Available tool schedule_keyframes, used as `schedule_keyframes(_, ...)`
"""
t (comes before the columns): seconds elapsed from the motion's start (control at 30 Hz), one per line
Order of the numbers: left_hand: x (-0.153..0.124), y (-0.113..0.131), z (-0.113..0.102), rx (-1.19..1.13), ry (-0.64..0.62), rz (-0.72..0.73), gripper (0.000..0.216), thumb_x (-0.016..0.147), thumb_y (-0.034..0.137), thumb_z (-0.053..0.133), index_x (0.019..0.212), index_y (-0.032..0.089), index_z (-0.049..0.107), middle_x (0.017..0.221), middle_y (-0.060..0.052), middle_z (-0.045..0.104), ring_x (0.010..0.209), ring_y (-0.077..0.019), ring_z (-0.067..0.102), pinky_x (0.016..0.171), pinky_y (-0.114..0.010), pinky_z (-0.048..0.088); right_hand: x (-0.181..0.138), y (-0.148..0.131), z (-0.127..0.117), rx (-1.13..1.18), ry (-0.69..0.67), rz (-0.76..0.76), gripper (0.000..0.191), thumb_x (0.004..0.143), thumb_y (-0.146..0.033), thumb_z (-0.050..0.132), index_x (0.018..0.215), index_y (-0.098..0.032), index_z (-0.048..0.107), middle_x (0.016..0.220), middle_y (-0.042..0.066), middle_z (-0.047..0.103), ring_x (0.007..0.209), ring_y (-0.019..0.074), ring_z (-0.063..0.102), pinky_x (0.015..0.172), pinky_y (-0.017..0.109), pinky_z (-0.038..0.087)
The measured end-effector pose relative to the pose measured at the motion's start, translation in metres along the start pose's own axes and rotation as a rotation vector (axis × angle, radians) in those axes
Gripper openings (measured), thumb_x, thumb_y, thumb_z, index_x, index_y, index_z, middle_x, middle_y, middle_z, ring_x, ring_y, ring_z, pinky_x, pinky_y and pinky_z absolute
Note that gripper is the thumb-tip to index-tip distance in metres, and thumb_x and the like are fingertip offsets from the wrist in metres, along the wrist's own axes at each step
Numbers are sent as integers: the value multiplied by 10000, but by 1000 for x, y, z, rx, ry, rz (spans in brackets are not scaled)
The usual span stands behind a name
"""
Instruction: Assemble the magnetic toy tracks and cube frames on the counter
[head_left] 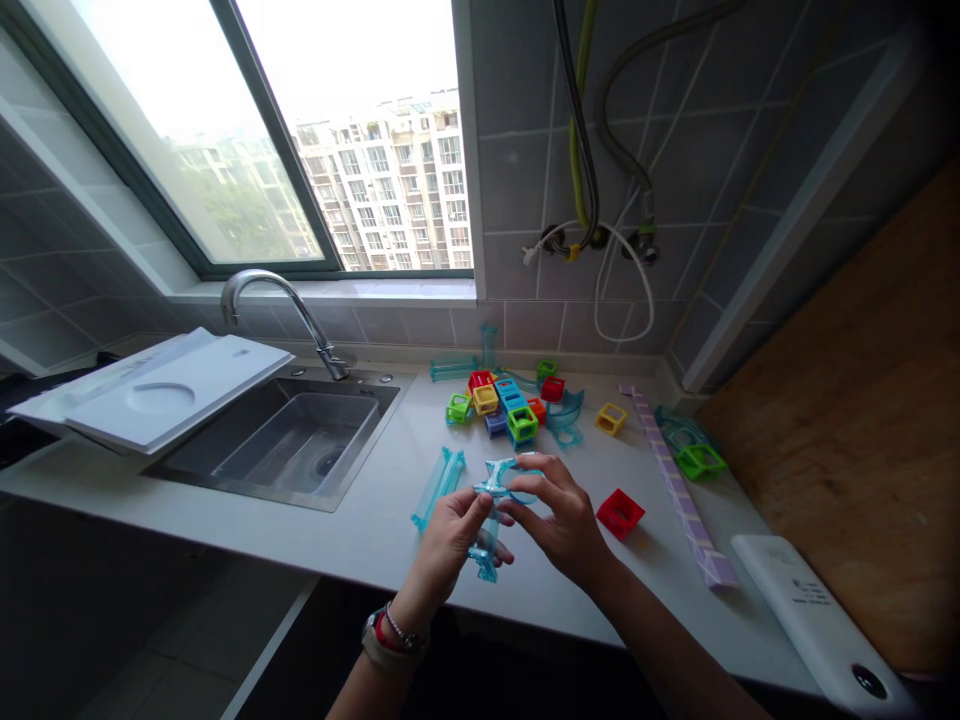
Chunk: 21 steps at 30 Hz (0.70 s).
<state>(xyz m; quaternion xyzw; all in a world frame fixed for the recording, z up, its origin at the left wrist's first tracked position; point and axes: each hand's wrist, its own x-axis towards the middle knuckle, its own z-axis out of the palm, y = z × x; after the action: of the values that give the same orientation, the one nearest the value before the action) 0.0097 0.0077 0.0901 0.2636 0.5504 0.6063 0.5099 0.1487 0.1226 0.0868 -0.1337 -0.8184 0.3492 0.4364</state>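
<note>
Both my hands meet over the front of the white counter (390,520). My left hand (450,540) is closed on a clear blue plastic track piece (486,545) that points down toward the counter edge. My right hand (559,515) pinches a curved clear blue track piece (517,468) joined to it at the top. A straight blue track (439,487) lies just left of my hands. A red cube frame (619,513) sits right of my right hand.
A cluster of coloured cube frames (510,405) and blue track parts lies further back. A purple strip (679,490) runs along the right, with a green frame (699,461) and a white device (814,620). A steel sink (296,440) with tap (281,300) is at left.
</note>
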Motion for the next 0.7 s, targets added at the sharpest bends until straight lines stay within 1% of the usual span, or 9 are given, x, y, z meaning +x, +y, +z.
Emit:
schedule_keyframes(0.13, 1, -1, -4, 18, -19, 11, 483, 818, 590, 676, 924, 120, 642, 890, -116, 727, 437, -161, 672, 383, -205, 451, -2, 2, 1, -17, -34, -4, 242, 869, -306, 726, 1108, -301, 692, 1192, 88, 636, 1140, 281, 601, 1002, 468, 490)
schedule_keyframes(0.27, 2, -1, -8, 51, 2, 26, 490, 820, 596, 670, 942, 122, 659, 894, -112, 738, 414, -136, 646, 377, -203, 441, -1, 1, 0, -3, -57, 13, 260, 888, -314, 697, 1148, -303, 689, 1200, 90, 631, 1143, 276, 604, 965, 446, 521)
schedule_keyframes(0.4, 2, 3, -8, 80, -20, 14, 521, 824, 604, 662, 1032, 127, 662, 840, -89, 732, 430, -146, 650, 385, -210, 449, 0, 1, -1, 9, -58, 35, 255, 886, -336, 699, 1139, -310, 698, 1194, 90, 638, 1148, 280, 606, 976, 454, 519)
schedule_keyframes(0.47, 0, 6, -7, 98, -57, 14, 485, 838, 567, 670, 1043, 128, 662, 779, -67, 714, 474, -163, 677, 420, -210, 470, 1, 0, -3, 35, -61, 59, 251, 879, -352, 707, 1127, -311, 705, 1185, 88, 644, 1134, 281, 615, 963, 455, 524)
schedule_keyframes(0.53, -2, 8, -6, 105, -81, 26, 457, 853, 522, 677, 1081, 127, 658, 765, -66, 706, 526, -180, 703, 456, -215, 495, 3, -2, -6, 75, -73, 94, 251, 863, -363, 724, 1106, -304, 713, 1170, 85, 649, 1111, 280, 623, 947, 449, 527)
schedule_keyframes(0.6, -3, 9, -7, 92, -63, 48, 482, 856, 498, 685, 1161, 128, 638, 867, -106, 729, 585, -202, 728, 483, -237, 526, 4, -3, -10, 137, -73, 167, 252, 836, -378, 752, 1068, -284, 722, 1136, 80, 658, 1070, 273, 633, 939, 443, 522)
schedule_keyframes(0.63, -3, 9, -8, 84, -39, 61, 509, 846, 487, 699, 1203, 133, 622, 954, -134, 735, 632, -218, 742, 507, -255, 549, 5, -4, -11, 190, -73, 238, 259, 825, -390, 762, 1051, -271, 723, 1106, 76, 667, 1035, 266, 642, 930, 438, 524)
schedule_keyframes(0.7, -2, 8, -10, 80, 25, 101, 556, 809, 447, 751, 1253, 146, 604, 1128, -177, 716, 779, -261, 763, 604, -303, 598, 5, -4, -14, 372, -76, 449, 298, 819, -435, 760, 1046, -248, 712, 1039, 67, 681, 945, 242, 662, 878, 424, 542)
